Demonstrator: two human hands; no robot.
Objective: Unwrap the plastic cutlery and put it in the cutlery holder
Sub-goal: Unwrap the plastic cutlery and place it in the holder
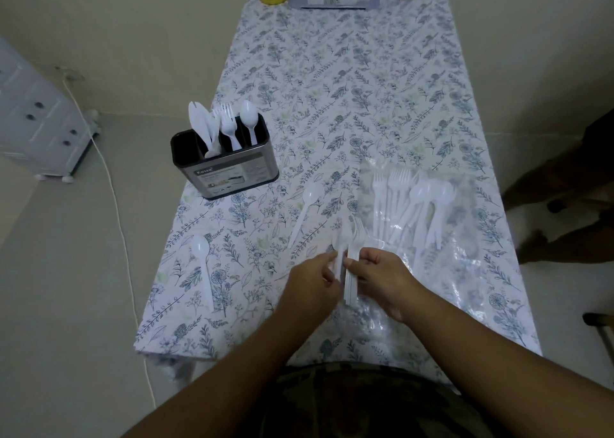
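So, gripping a bunch of forks (349,271) at the near table (332,82) edge: left hand (309,280) pinching 1 handle, right hand (382,275) clenched round the rest. Holder (229,168) far left, part filled. 2 spoons (305,211) loose, wrapped cutlery (412,205) right.

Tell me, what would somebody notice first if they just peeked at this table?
Probably the two hands, the left hand and right hand, at the near middle, pinching a bundle of white forks between them. Next, the holder at the left edge, with white cutlery sticking up. To the right of the hands lies a clear wrapper with more forks and spoons.
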